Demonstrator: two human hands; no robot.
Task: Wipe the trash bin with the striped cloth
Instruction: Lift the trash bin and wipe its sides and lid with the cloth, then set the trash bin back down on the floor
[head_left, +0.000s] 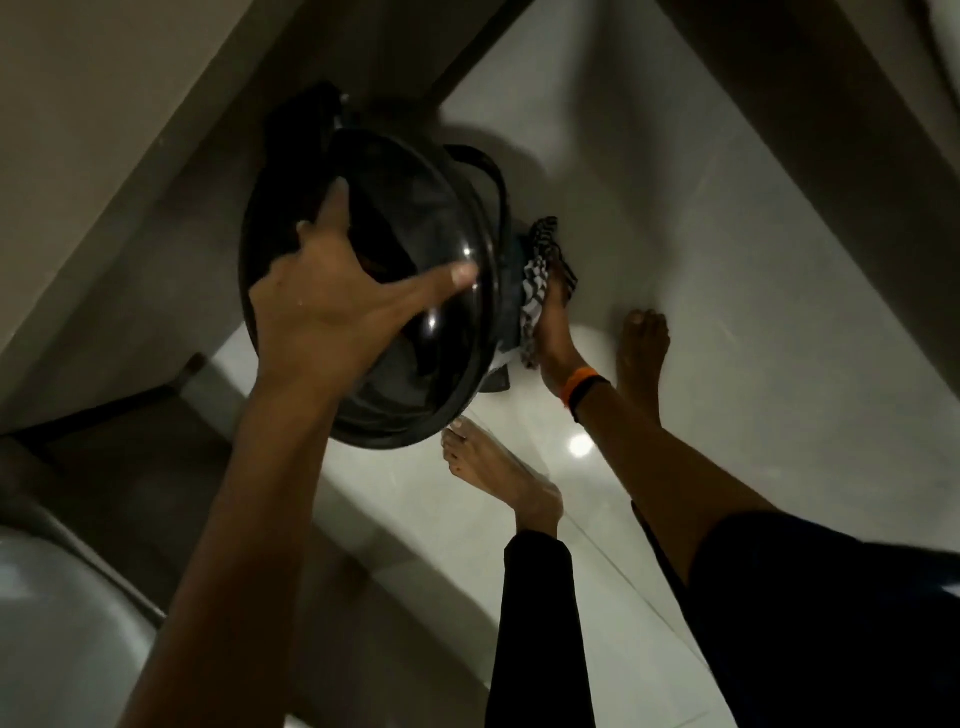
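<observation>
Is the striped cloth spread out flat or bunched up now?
Bunched up. The striped cloth is crumpled in folds in the right hand, which holds it against the side of the trash bin.

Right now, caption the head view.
Left hand holds the trash bin; right hand presses the striped cloth against its side.

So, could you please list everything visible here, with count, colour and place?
trash bin: one, glossy black, centre, beside the wall.
striped cloth: one, black and white, against the bin's side, picture right.
floor: pale glossy tiles, right and bottom.
wall: beige, left.
rounded fixture: one, grey-white, bottom-left corner; kind unclear.
wristbands: two, orange and black, right wrist.
left hand: on the bin's lid, fingers curled over its rim.
right hand: grips the cloth.
feet: two, bare, on the floor.
</observation>
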